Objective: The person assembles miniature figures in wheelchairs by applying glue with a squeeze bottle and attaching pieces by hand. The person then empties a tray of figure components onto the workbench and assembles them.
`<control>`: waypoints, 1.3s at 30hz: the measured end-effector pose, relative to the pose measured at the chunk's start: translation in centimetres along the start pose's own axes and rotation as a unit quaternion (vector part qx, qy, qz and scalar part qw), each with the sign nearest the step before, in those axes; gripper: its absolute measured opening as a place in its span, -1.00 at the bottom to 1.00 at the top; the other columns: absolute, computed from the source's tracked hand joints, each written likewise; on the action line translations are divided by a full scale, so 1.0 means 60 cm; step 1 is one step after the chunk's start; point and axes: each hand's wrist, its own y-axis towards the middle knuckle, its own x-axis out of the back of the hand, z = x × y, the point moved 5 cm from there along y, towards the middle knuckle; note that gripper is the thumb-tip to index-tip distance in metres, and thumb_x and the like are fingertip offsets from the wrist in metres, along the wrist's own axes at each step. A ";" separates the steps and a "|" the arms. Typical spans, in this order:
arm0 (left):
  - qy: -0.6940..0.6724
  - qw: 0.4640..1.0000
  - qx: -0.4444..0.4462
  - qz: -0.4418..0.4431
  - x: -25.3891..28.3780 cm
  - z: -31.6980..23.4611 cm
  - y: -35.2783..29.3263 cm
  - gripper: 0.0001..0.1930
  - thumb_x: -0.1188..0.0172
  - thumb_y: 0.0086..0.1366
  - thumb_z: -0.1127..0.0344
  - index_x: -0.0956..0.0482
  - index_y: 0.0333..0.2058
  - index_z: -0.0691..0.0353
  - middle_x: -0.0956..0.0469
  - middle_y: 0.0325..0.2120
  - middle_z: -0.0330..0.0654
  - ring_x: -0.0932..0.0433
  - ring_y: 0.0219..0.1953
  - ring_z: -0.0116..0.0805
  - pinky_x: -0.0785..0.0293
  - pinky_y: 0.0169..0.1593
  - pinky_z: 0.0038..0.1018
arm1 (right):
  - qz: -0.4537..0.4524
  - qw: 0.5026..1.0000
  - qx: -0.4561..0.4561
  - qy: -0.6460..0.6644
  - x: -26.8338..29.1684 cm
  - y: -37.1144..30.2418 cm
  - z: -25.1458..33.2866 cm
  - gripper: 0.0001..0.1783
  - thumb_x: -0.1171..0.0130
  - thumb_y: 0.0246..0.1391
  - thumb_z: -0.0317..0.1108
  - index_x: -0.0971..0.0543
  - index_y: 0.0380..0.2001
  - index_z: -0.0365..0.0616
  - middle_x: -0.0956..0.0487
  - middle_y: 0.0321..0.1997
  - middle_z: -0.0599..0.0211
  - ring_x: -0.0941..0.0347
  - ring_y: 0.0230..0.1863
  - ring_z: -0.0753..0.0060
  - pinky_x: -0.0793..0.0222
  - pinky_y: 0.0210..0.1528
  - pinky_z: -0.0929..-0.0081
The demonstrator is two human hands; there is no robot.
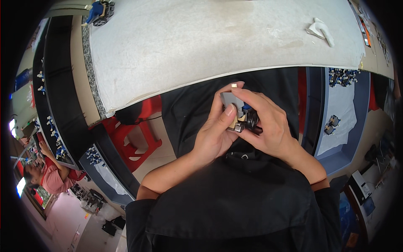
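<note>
Above my lap, both hands hold a small toy vehicle (251,118) with black wheels, a blue part and cream-coloured pieces. My left hand (212,138) grips it from the left, its thumb pressed near a flat grey piece (230,99). I cannot tell whether that grey piece belongs to the toy or is separate. My right hand (272,124) is closed round the wheel side, with the index finger reaching over the top. A small cream tip (234,85) shows by the fingertips. The toy's underside is hidden by my palms.
A white-covered table (201,46) lies ahead, with a blue toy vehicle (100,14) at its far left and a crumpled white cloth (321,31) at right. Grey-blue trays of toys (342,77) (95,156) flank me. A red stool (134,143) and another person (54,176) are at left.
</note>
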 end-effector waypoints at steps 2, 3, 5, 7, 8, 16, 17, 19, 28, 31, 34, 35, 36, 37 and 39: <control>-0.005 1.000 -0.010 0.019 0.003 0.003 -0.001 -0.55 0.23 0.33 0.20 0.07 0.16 0.06 -0.17 -0.06 -0.21 -0.28 -0.04 -0.41 -0.31 -0.01 -0.40 | -0.018 1.000 0.009 -0.006 -0.003 -0.006 0.004 -0.27 -0.28 -0.47 -0.55 -0.33 -0.04 -0.24 -0.49 -0.26 0.17 -0.44 -0.31 0.16 -0.37 -0.26 0.36; -0.008 0.999 -0.016 0.038 0.002 0.004 -0.001 -0.54 0.23 0.33 0.21 0.08 0.16 0.06 -0.18 -0.06 -0.20 -0.28 -0.04 -0.41 -0.31 -0.02 -0.41 | -0.039 0.999 0.016 -0.012 -0.003 -0.008 0.005 -0.27 -0.28 -0.46 -0.54 -0.32 -0.03 -0.25 -0.49 -0.25 0.15 -0.44 -0.32 0.16 -0.38 -0.27 0.37; 0.007 0.999 -0.018 0.046 0.004 0.001 -0.002 -0.53 0.22 0.33 0.22 0.09 0.17 0.07 -0.18 -0.06 -0.20 -0.28 -0.04 -0.41 -0.31 -0.02 -0.42 | -0.043 0.998 0.039 -0.030 -0.007 -0.009 0.004 -0.27 -0.28 -0.46 -0.54 -0.33 -0.04 -0.26 -0.48 -0.25 0.14 -0.44 -0.32 0.16 -0.38 -0.27 0.38; 0.022 0.998 -0.019 0.055 0.007 0.001 -0.003 -0.52 0.22 0.33 0.23 0.09 0.17 0.07 -0.18 -0.07 -0.20 -0.28 -0.04 -0.42 -0.31 -0.02 -0.43 | -0.049 0.996 0.060 -0.049 -0.008 -0.012 0.006 -0.27 -0.29 -0.46 -0.53 -0.33 -0.04 -0.27 -0.48 -0.26 0.13 -0.44 -0.33 0.17 -0.39 -0.27 0.38; 0.019 0.997 -0.015 0.069 0.007 0.003 -0.005 -0.51 0.21 0.32 0.25 0.10 0.18 0.08 -0.18 -0.07 -0.20 -0.28 -0.04 -0.42 -0.31 -0.02 -0.44 | -0.042 0.996 0.057 -0.045 -0.009 -0.014 0.006 -0.28 -0.29 -0.46 -0.52 -0.34 -0.05 -0.24 -0.46 -0.21 0.10 -0.44 -0.29 0.16 -0.39 -0.25 0.37; -0.002 0.996 -0.018 0.088 0.008 0.010 -0.012 -0.40 0.16 0.31 0.21 0.26 0.22 -0.09 -0.14 0.02 -0.24 -0.25 0.03 -0.42 -0.33 -0.03 -0.47 | -0.105 0.988 0.087 -0.070 -0.003 -0.014 0.025 -0.43 -0.26 -0.44 -0.50 -0.45 -0.16 -0.15 -0.33 0.02 0.05 -0.34 -0.02 0.00 -0.39 -0.09 0.30; -0.001 0.996 -0.016 0.088 0.013 0.015 -0.013 -0.40 0.16 0.31 0.21 0.26 0.22 -0.09 -0.14 0.02 -0.24 -0.25 0.03 -0.42 -0.33 -0.03 -0.47 | -0.108 0.988 0.086 -0.071 -0.006 -0.011 0.022 -0.43 -0.26 -0.44 -0.50 -0.45 -0.16 -0.15 -0.33 0.02 0.05 -0.34 -0.02 0.00 -0.39 -0.09 0.30; -0.077 0.992 0.005 0.101 0.016 0.021 -0.016 -0.39 0.16 0.30 0.13 0.28 0.22 -0.13 -0.09 0.06 -0.26 -0.23 0.06 -0.42 -0.33 -0.02 -0.45 | -0.090 0.983 0.139 -0.078 -0.014 -0.007 0.022 -0.48 -0.31 -0.37 -0.53 -0.43 -0.20 -0.23 -0.37 -0.03 -0.05 -0.40 -0.08 -0.01 -0.41 -0.12 0.33; -0.011 0.996 0.029 0.087 0.007 0.014 -0.009 -0.29 0.11 0.27 0.07 0.37 0.23 -0.14 0.00 0.13 -0.29 -0.13 0.13 -0.40 -0.25 0.06 -0.42 | -0.100 0.982 0.129 -0.093 -0.012 -0.009 0.025 -0.49 -0.24 -0.36 -0.55 -0.43 -0.18 -0.31 -0.41 -0.08 -0.09 -0.44 -0.14 0.01 -0.42 -0.13 0.28; -0.006 0.995 0.031 0.099 0.007 0.014 -0.008 -0.29 0.10 0.27 0.08 0.37 0.23 -0.12 0.03 0.14 -0.30 -0.10 0.15 -0.40 -0.22 0.08 -0.43 | -0.111 0.982 0.123 -0.095 -0.014 -0.010 0.022 -0.57 -0.16 -0.26 -0.51 -0.44 -0.18 -0.29 -0.41 -0.07 -0.07 -0.45 -0.14 0.09 -0.41 -0.12 0.29; -0.001 0.996 0.027 0.087 0.014 0.018 -0.006 -0.31 0.13 0.28 0.11 0.37 0.23 -0.10 0.06 0.16 -0.29 -0.07 0.16 -0.40 -0.20 0.09 -0.42 | -0.106 0.985 0.110 -0.082 -0.012 -0.010 0.018 -0.62 -0.09 -0.18 -0.47 -0.46 -0.18 -0.27 -0.41 -0.07 -0.05 -0.45 -0.13 0.16 -0.41 -0.13 0.30; 0.003 0.997 0.021 0.079 0.017 0.018 -0.006 -0.32 0.15 0.29 0.14 0.38 0.23 -0.08 0.07 0.17 -0.28 -0.06 0.17 -0.39 -0.20 0.10 -0.41 | -0.095 0.986 0.108 -0.080 -0.013 -0.009 0.018 -0.61 -0.10 -0.20 -0.47 -0.47 -0.18 -0.28 -0.41 -0.09 -0.07 -0.45 -0.14 0.15 -0.41 -0.14 0.30; 0.002 0.997 0.021 0.080 0.013 0.015 -0.007 -0.32 0.15 0.29 0.14 0.38 0.23 -0.08 0.07 0.17 -0.28 -0.06 0.17 -0.39 -0.20 0.10 -0.41 | -0.094 0.986 0.108 -0.081 -0.014 -0.008 0.016 -0.61 -0.10 -0.20 -0.47 -0.47 -0.18 -0.28 -0.41 -0.09 -0.07 -0.45 -0.14 0.15 -0.41 -0.14 0.30; -0.011 0.997 0.030 0.074 0.008 0.010 -0.008 -0.34 0.18 0.30 0.16 0.38 0.23 -0.08 0.09 0.17 -0.27 -0.05 0.18 -0.38 -0.19 0.10 -0.41 | -0.098 0.986 0.112 -0.078 -0.016 -0.009 0.014 -0.53 -0.15 -0.36 -0.50 -0.46 -0.20 -0.29 -0.41 -0.10 -0.08 -0.45 -0.19 0.11 -0.41 -0.19 0.33; -0.024 0.997 0.039 0.067 0.005 0.010 -0.008 -0.36 0.20 0.31 0.18 0.38 0.23 -0.07 0.10 0.18 -0.25 -0.03 0.19 -0.36 -0.19 0.10 -0.40 | -0.101 0.985 0.117 -0.073 -0.015 -0.009 0.013 -0.44 -0.20 -0.52 -0.54 -0.46 -0.22 -0.30 -0.41 -0.11 -0.08 -0.46 -0.24 0.08 -0.41 -0.24 0.37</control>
